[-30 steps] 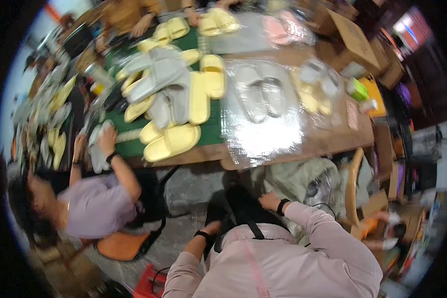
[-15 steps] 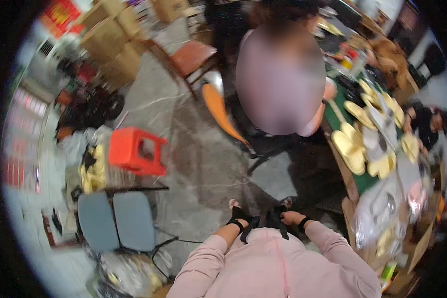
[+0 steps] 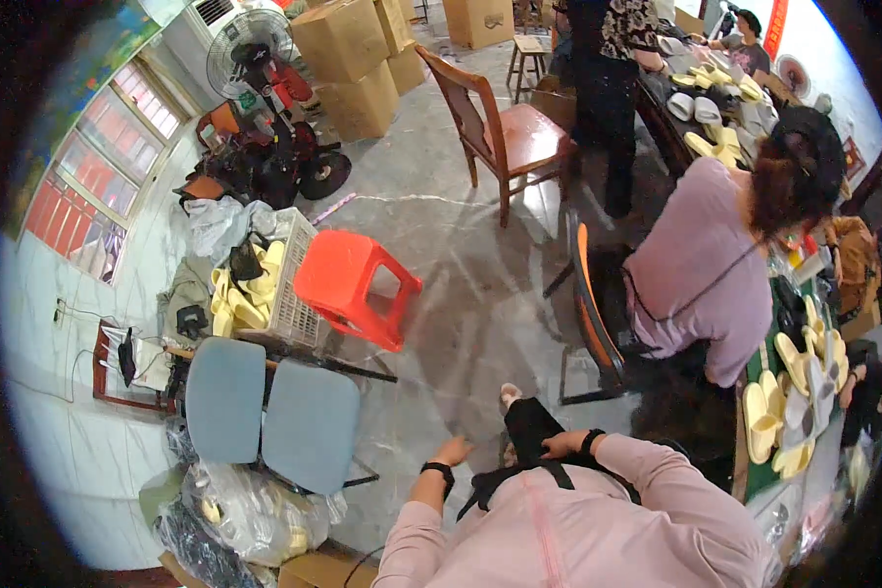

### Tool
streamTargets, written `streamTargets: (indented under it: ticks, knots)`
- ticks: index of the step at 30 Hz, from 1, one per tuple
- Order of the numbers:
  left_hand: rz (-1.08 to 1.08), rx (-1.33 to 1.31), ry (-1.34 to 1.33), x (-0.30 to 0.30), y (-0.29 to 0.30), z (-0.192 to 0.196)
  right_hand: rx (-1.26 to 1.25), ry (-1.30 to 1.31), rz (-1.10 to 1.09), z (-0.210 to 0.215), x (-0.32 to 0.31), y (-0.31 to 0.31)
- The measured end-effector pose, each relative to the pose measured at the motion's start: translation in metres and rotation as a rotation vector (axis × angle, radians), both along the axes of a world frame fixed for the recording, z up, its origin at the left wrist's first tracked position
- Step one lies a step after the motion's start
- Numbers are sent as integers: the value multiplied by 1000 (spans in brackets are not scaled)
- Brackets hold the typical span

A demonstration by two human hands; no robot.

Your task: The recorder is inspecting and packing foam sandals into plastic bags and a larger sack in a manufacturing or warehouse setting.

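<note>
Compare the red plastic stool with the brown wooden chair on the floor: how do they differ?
The red plastic stool lies tipped over, while the brown wooden chair stands upright. The stool has no backrest; the chair has one. The stool sits beside a white basket, the chair nearer the table. Nobody sits on either.

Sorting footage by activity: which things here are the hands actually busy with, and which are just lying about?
In hand:
left hand, free beside the knee
right hand, resting on the black trouser leg

Lying about:
red stool
grey chair
wooden chair
basket of yellow slippers
</note>
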State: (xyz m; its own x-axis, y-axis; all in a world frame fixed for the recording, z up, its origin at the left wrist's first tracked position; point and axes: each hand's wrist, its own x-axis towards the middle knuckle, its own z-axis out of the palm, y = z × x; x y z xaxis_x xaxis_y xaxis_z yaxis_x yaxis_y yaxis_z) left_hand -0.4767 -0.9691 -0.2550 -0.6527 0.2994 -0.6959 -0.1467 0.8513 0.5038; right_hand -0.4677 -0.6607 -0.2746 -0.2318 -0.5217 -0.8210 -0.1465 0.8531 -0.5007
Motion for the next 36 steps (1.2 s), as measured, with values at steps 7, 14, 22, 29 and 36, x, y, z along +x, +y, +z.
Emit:
streamTargets:
  ticks: [7,14,22,29,36]
  knots:
    - [489,-207,100,-112,-112,-28,-2,185,14,32,-114,-33]
    - [843,6,171,-207,-152,-71,58,35,-155,7,-147,-36]
    - [1091,-22,39,-354,-229,-103,402,149,-880,3,-93,-73]
    - [1363,211,-234,-408,-360,-173,230,-159,-945,20,-82,-190]
    - [1609,655,-473,-436,-388,-187,120,-229,-1096,44,-112,-245]
